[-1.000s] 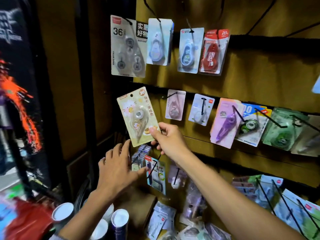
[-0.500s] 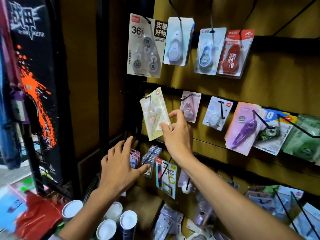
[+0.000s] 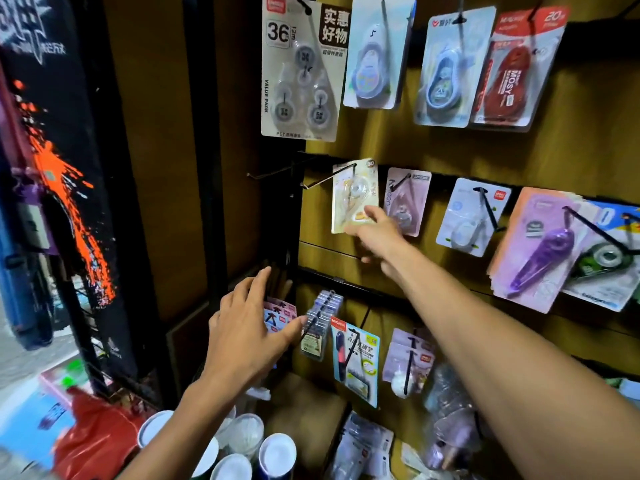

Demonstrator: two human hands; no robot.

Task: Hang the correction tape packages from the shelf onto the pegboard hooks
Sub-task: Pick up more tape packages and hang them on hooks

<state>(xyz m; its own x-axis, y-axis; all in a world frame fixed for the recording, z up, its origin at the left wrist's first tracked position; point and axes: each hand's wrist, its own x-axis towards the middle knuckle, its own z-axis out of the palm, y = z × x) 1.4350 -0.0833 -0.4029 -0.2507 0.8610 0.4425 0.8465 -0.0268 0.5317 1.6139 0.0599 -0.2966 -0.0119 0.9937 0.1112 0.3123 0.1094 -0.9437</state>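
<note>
The right hand (image 3: 375, 233) is pinching the bottom of 1 yellow pack (image 3: 353, 195) that is sliding onto a hook (image 3: 325, 180), and the left hand (image 3: 249, 327), open and holding nothing, is reaching low toward more packs (image 3: 320, 323) waiting.

The scene is dimly and warmly lit. Glare is seen on the hanging packages (image 3: 374, 51). Motion blur softens the poster (image 3: 62, 188), and straight lines are bowed beside it.
</note>
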